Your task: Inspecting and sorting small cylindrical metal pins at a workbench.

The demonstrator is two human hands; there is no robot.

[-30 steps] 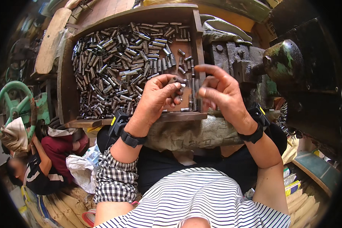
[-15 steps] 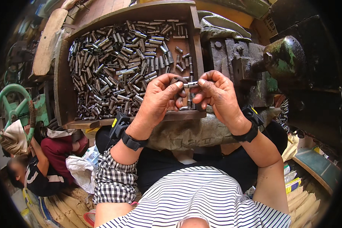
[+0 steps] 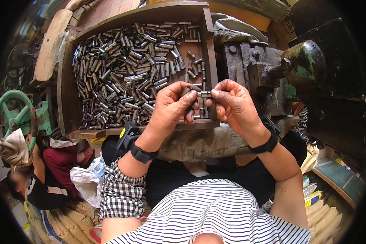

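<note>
Over the near right corner of a wooden tray (image 3: 212, 53), my two hands meet at a short shiny metal tube (image 3: 204, 94). My left hand (image 3: 174, 103) pinches its left end between thumb and fingers. A second, darker tube (image 3: 186, 90) sticks up from the curled fingers of that same hand. The right end is pinched by the thumb and forefinger of my right hand (image 3: 232, 99), its other fingers curled below. Many loose metal tubes (image 3: 122, 73) lie heaped in the tray, and a few stand lined along its right wall.
Right of the tray stands a greasy machine with a rounded green-and-black part (image 3: 305, 61). A grey cloth (image 3: 238, 28) drapes behind it. At left are a green handwheel (image 3: 14, 116) and another person (image 3: 36, 179) seated low. Grey sacking (image 3: 207, 142) covers the tray's near side.
My right hand has shifted slightly down and its fingers have rolled on the tube's end. The darker tube in my left hand is tilted a little differently. The tray's heap looks the same.
</note>
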